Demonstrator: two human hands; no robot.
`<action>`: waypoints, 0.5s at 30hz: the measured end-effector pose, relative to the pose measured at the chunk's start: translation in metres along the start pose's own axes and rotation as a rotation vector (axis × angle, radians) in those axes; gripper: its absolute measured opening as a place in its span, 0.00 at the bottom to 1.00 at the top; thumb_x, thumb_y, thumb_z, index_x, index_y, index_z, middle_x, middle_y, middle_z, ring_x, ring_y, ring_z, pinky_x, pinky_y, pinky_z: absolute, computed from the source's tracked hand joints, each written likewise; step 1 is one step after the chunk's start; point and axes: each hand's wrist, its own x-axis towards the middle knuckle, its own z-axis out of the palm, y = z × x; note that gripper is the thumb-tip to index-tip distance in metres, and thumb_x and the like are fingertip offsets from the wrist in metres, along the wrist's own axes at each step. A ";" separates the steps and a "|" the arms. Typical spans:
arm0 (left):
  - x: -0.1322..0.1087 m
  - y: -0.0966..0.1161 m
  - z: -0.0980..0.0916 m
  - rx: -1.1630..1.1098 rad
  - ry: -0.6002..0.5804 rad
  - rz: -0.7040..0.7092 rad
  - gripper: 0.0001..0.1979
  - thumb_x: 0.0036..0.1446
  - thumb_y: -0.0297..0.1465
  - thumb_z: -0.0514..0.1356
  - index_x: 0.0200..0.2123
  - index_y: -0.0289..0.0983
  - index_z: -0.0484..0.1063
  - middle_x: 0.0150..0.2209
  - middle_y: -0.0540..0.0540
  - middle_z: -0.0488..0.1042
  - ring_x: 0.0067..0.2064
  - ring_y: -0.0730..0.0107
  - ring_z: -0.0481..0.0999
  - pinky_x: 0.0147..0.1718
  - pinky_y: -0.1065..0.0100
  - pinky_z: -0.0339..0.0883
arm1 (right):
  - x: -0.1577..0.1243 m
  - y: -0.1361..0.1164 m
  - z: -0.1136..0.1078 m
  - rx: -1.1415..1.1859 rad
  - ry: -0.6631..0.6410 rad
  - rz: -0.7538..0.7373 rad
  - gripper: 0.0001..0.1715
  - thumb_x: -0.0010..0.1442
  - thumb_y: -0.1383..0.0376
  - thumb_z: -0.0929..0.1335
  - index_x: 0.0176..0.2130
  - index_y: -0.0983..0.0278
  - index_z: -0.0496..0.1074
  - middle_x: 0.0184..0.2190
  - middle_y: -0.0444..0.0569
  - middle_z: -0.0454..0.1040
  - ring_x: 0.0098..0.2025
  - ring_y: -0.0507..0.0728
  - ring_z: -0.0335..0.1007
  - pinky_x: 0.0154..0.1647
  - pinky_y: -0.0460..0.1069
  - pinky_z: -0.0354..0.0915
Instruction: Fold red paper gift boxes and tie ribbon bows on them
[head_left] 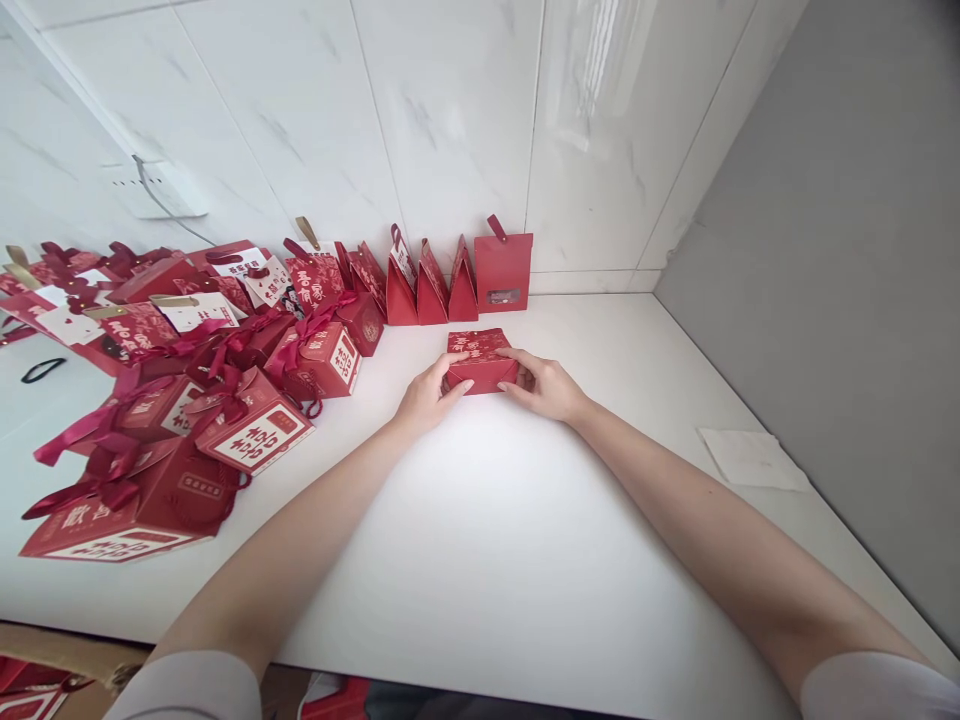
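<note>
My left hand (429,395) and my right hand (546,388) grasping a small red box (480,377) from opposite sides, white surface (480,560) beneath, ribboned boxes (259,437) crowded off to my left

Your left sleeve (193,686) pale greyish lilac, your right sleeve (870,690) the same muted shade, both in plain cloth, your forearms (304,540) uncovered below them, your left hand (429,394) and right hand (551,389) bare

Looked like a workrm: had 1 white table (465,560) by tiled wall (457,120), w/ massed red gift boxes (255,430), carton (67,647) below.
</note>
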 end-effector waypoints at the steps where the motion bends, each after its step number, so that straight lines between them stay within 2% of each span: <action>1: 0.000 0.000 0.000 0.005 0.002 0.002 0.23 0.59 0.39 0.58 0.58 0.44 0.64 0.27 0.53 0.69 0.27 0.72 0.67 0.30 0.72 0.61 | 0.000 -0.002 0.000 -0.008 -0.006 0.004 0.28 0.61 0.57 0.68 0.59 0.59 0.64 0.25 0.42 0.70 0.26 0.55 0.68 0.31 0.49 0.67; 7: -0.001 0.003 0.000 0.039 0.006 0.009 0.23 0.59 0.40 0.58 0.56 0.42 0.65 0.29 0.53 0.72 0.26 0.73 0.68 0.32 0.71 0.63 | 0.000 -0.007 0.002 -0.062 0.011 0.042 0.21 0.62 0.58 0.66 0.54 0.59 0.64 0.24 0.42 0.71 0.25 0.55 0.68 0.29 0.48 0.64; 12: -0.001 0.007 0.000 0.062 0.035 0.010 0.22 0.59 0.41 0.58 0.55 0.42 0.66 0.39 0.50 0.76 0.25 0.73 0.67 0.33 0.69 0.65 | 0.002 -0.013 0.009 -0.043 0.057 0.080 0.18 0.62 0.60 0.65 0.51 0.60 0.64 0.25 0.42 0.73 0.26 0.57 0.70 0.31 0.49 0.64; 15: -0.001 0.005 -0.001 0.055 0.039 0.016 0.21 0.59 0.41 0.57 0.55 0.42 0.65 0.44 0.49 0.77 0.28 0.72 0.70 0.34 0.69 0.66 | 0.000 -0.017 0.012 -0.031 0.063 0.110 0.18 0.63 0.60 0.63 0.53 0.59 0.64 0.27 0.43 0.74 0.27 0.57 0.71 0.32 0.49 0.65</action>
